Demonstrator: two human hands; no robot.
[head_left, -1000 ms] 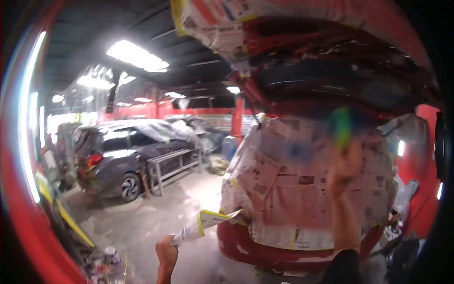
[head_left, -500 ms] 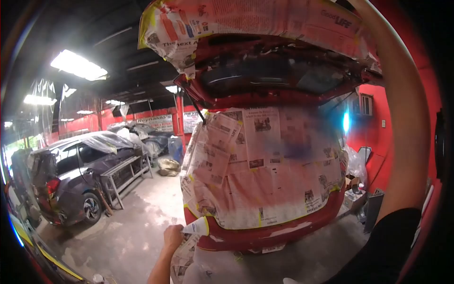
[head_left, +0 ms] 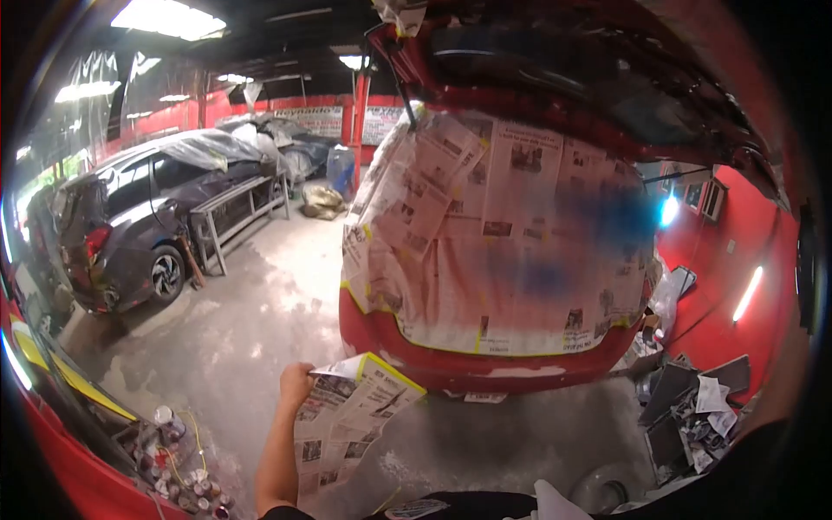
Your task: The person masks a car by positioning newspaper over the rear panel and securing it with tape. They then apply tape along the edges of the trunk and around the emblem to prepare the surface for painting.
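My left hand (head_left: 297,381) is closed on the upper left corner of a newspaper sheet (head_left: 351,429) edged with yellow-green masking tape. The sheet hangs down in front of the car's red rear bumper (head_left: 485,377). Over the car's rear opening, masking newspaper (head_left: 520,243) is taped, with red and blue overspray on it. Above it stands the raised tailgate (head_left: 563,78), its dark inner side showing. My right forearm reaches upward along the right edge of the view; my right hand is out of view.
A dark grey car (head_left: 130,225) stands at left beside a metal stand (head_left: 247,212). Cans and bottles (head_left: 186,468) cluster on the floor at lower left. At right are dark panels with crumpled paper (head_left: 711,403) and a tire (head_left: 602,490).
The view has tilted down, so the tailgate's papered outer part has left the frame. The newspaper in my left hand now hangs more spread out.
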